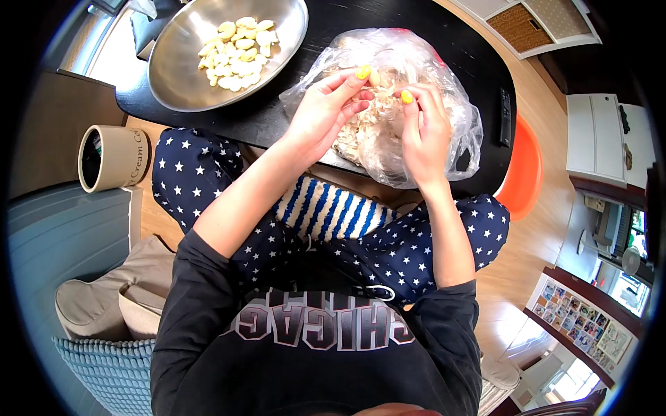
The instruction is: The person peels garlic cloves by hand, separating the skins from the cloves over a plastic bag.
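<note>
Over a clear plastic bag [463, 128] on the black table, both of my hands are raised close together. My left hand [329, 107] has thumb and fingers pinched at a small pale clove-like piece [374, 77]. My right hand [424, 128] is just right of it, its thumb and fingertips closed together; what they hold, if anything, is too small to make out. Dry, papery skins [368, 128] lie in and around the bag below my hands. At the upper left, a wide metal bowl [170, 73] holds several pale peeled cloves [239, 55].
The black table [267, 128] has a dark remote [505, 118] near its right edge. An orange round object [526, 170] sits beyond that edge. A cream container [121, 158] stands left of my knee, and a striped cloth [333, 210] lies between my legs.
</note>
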The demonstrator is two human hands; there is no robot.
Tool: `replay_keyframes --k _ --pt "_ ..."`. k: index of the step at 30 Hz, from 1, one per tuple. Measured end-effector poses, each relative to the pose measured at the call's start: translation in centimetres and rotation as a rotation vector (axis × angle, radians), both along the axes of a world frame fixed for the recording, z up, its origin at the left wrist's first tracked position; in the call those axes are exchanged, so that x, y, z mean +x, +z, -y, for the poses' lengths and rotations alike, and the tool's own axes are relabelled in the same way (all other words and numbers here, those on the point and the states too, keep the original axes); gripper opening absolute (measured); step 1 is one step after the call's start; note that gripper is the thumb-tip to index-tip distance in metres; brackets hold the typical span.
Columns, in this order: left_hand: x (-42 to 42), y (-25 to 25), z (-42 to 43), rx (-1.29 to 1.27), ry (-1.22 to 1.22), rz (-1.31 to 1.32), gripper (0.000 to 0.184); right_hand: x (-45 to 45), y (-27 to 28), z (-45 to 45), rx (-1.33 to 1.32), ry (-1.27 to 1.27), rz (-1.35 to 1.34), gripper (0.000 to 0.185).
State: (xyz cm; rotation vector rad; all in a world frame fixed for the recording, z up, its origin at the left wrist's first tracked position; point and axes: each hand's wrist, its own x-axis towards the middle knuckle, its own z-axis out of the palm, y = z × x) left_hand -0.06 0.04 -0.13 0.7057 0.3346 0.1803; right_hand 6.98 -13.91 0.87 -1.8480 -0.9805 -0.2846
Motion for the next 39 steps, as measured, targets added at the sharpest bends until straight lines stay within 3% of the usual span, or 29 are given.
replay_keyframes --k 3,5,11,20,39 --pt "0.1 -0.7 0.0 0.045 -0.028 0.043 0.020 0.1 -0.2 0.1 -0.098 -0.042 -0.093 0.007" --pt "0.1 -0.3 0.2 0.104 -0.014 -0.014 0.019 -0.3 0.2 -0.1 -0.027 -0.002 -0.279 0.008" --pt "0.2 0.0 0.8 0.274 -0.008 -0.038 0.027 -0.3 -0.1 0.1 0.098 0.102 -0.453 0.014" --pt "0.3 -0.8 0.9 0.490 0.050 -0.009 0.024 -0.6 -0.4 -0.1 0.122 0.054 -0.358 0.012" --pt "0.2 -0.9 1.2 0.592 0.032 -0.004 0.023 -1.6 -0.8 -0.4 0.059 -0.110 -0.192 0.011"
